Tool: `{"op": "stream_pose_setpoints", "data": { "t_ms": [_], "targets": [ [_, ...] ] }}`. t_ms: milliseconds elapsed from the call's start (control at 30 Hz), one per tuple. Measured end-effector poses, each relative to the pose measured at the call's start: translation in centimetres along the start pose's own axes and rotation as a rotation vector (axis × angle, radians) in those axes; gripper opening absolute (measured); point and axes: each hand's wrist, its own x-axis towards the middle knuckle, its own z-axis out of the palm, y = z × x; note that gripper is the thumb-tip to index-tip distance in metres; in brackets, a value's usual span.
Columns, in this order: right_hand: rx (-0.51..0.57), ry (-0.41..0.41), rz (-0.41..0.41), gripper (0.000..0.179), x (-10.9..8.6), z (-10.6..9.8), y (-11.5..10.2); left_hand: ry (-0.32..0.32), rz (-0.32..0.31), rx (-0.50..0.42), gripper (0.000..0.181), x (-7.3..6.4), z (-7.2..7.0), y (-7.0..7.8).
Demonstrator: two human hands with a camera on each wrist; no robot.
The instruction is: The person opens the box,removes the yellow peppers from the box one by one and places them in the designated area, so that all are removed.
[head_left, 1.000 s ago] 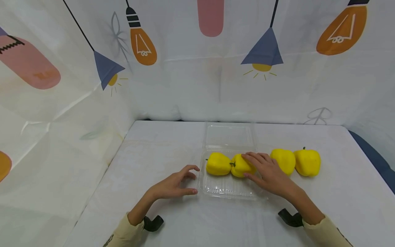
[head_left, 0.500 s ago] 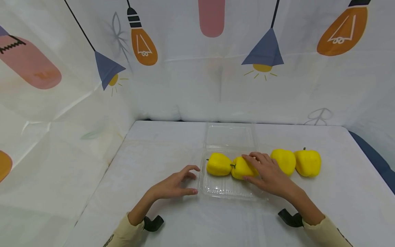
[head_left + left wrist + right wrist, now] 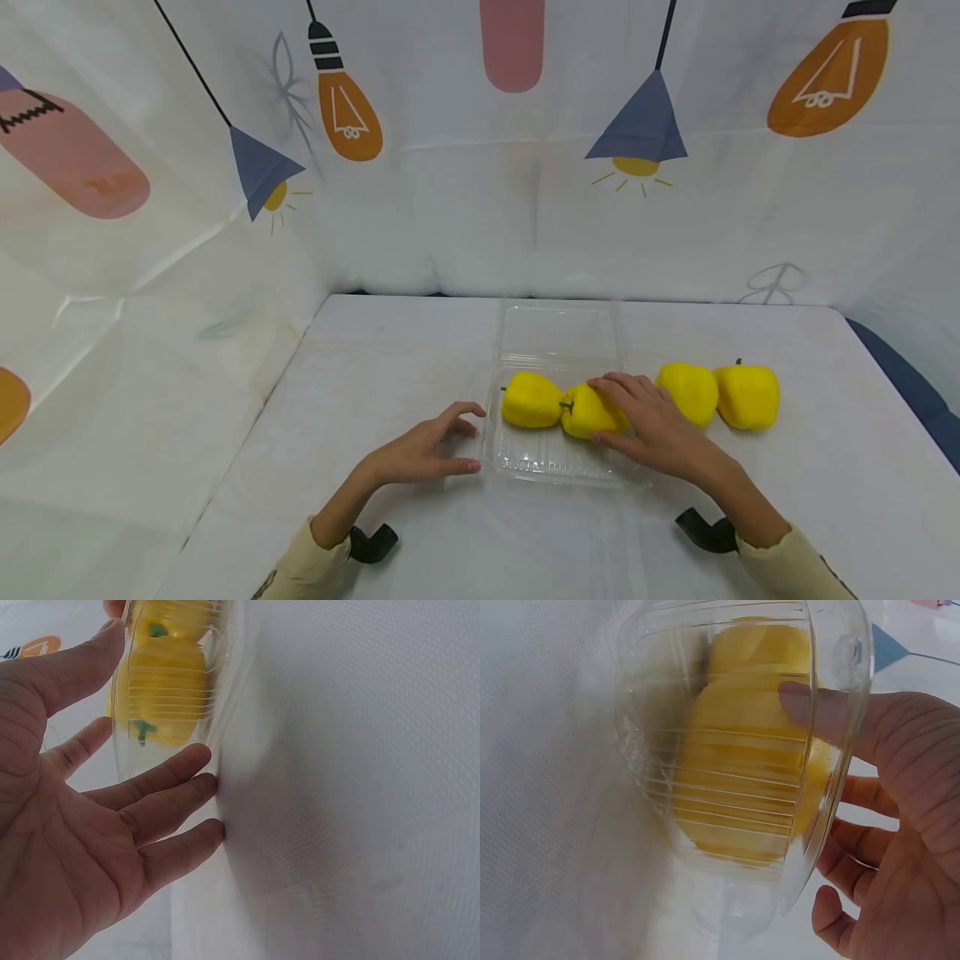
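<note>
In the head view a clear plastic clamshell box (image 3: 540,465) lies with its lid (image 3: 557,329) folded back behind it. Two yellow bell peppers are in the base: the left pepper (image 3: 531,400) and the right pepper (image 3: 588,414), side by side with green stems leftward. My right hand (image 3: 663,429) holds the right pepper, thumb at its near side and fingers over its far side. Through the box wall in the right wrist view, the thumb (image 3: 795,701) shows against the pepper. My left hand (image 3: 423,452) lies beside the box's left wall, fingers spread and loosely bent, holding nothing.
Two more yellow bell peppers, one (image 3: 688,392) just beyond my right hand and one (image 3: 748,396) farther right, sit on the white table (image 3: 360,350). A printed white curtain (image 3: 465,200) hangs behind the table's back edge.
The right pepper in the box has shifted slightly toward me, with the right hand's fingers still on it. The left hand stays where it was.
</note>
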Motion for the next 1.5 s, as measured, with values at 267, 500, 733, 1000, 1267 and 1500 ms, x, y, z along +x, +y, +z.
{"op": "stream_pose_setpoints", "data": {
  "t_ms": [267,500,733,1000,1267,1500],
  "targets": [
    [0.002,0.035,-0.014,0.07,-0.2,-0.2,-0.4,0.002,-0.013,0.006,0.068,0.1,0.1,-0.2],
    [0.02,0.071,-0.034,0.069,-0.2,-0.6,-0.6,0.008,-0.01,0.007,0.067,0.0,0.2,-0.3],
    [0.036,0.112,-0.044,0.069,-0.2,-0.9,-0.6,0.01,0.004,0.004,0.067,-0.1,0.3,-0.3],
    [0.036,0.153,-0.049,0.069,-0.3,-1.6,-0.7,0.01,-0.004,0.015,0.068,0.0,0.2,-0.1],
    [0.021,0.174,-0.006,0.072,-0.5,-2.6,-0.9,0.004,0.012,0.009,0.068,-0.1,0.1,-0.1],
    [0.03,0.17,0.055,0.073,-0.7,-2.9,-0.9,-0.003,0.018,0.006,0.069,0.0,-0.1,0.0]
  ]
}}
